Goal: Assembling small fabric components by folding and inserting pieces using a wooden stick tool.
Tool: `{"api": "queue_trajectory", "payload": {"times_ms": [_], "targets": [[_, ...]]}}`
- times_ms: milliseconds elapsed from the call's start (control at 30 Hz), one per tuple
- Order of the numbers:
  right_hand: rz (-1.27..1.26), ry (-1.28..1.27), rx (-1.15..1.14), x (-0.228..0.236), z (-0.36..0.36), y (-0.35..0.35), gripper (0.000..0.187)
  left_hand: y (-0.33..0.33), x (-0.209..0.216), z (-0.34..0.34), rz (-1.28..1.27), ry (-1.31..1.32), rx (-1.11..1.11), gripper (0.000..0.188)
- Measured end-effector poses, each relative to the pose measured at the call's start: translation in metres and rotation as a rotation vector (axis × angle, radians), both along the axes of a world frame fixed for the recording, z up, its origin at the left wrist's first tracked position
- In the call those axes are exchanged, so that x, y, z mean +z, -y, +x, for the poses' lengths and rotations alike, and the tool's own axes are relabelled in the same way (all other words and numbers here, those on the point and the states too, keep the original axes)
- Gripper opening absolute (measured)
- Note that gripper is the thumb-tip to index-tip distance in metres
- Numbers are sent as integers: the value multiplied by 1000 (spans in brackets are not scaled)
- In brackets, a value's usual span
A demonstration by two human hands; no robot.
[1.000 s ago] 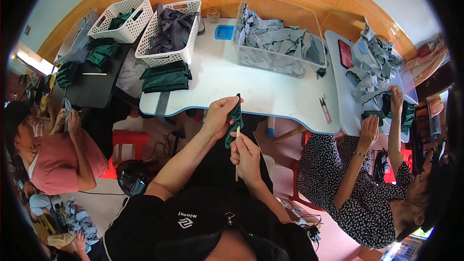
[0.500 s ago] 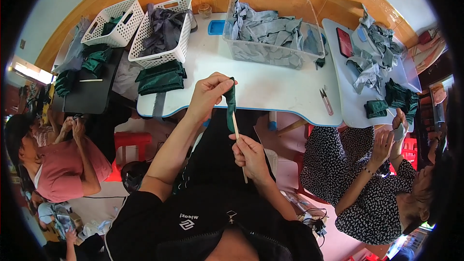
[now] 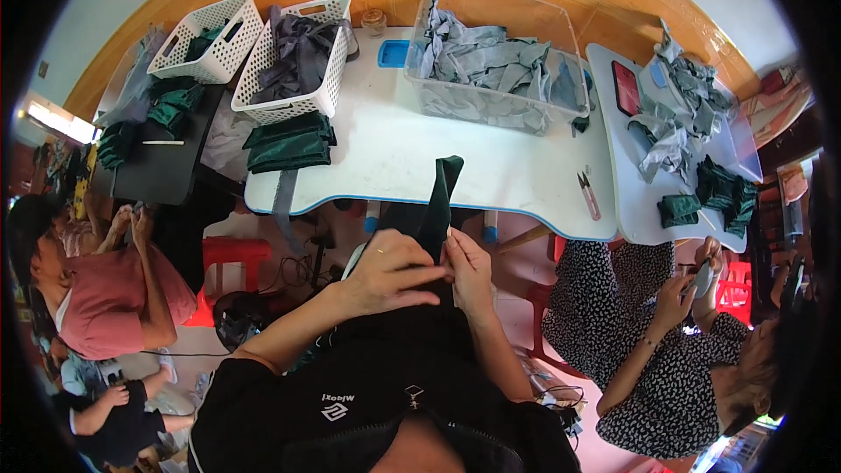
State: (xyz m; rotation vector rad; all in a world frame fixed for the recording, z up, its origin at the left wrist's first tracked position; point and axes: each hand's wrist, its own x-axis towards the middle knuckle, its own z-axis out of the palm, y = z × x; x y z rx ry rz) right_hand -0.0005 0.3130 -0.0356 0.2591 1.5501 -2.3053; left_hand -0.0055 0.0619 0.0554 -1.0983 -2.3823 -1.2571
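Note:
In front of me, just off the table edge, a dark green velvet strip (image 3: 441,197) stands up with its top end folded over. My right hand (image 3: 469,271) pinches its lower part between thumb and fingers. Close against the strip's left side is my left hand (image 3: 392,276), its fingers stretched out and somewhat apart, the tips reaching toward my right hand. The thin wooden stick seen earlier cannot be made out clearly; the hands and fabric hide most of it.
The white table (image 3: 377,149) bears a folded green stack (image 3: 291,142), a white basket (image 3: 328,79) of dark strips, a clear bin (image 3: 499,114) of grey-green strips and thread snips (image 3: 590,196). People sit at left and right; a red stool (image 3: 236,254) stands left.
My left hand has let go of the strip's top and come down toward my right hand. The strip now rises free above both hands. The stick has gone mostly out of sight.

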Motion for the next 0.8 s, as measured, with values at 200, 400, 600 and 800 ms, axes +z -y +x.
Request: {"api": "queue_trajectory", "payload": {"times_ms": [200, 400, 600, 800], "targets": [[50, -159, 66, 40, 13, 42, 39, 37, 16, -50, 976, 802, 366, 46], [345, -371, 83, 38, 21, 61, 40, 45, 24, -71, 1082, 1146, 229, 34], [357, -278, 124, 37, 13, 72, 39, 50, -5, -73, 1099, 1131, 306, 28], [342, -247, 131, 32, 16, 74, 38, 60, -19, -81, 1044, 1126, 405, 27]]}}
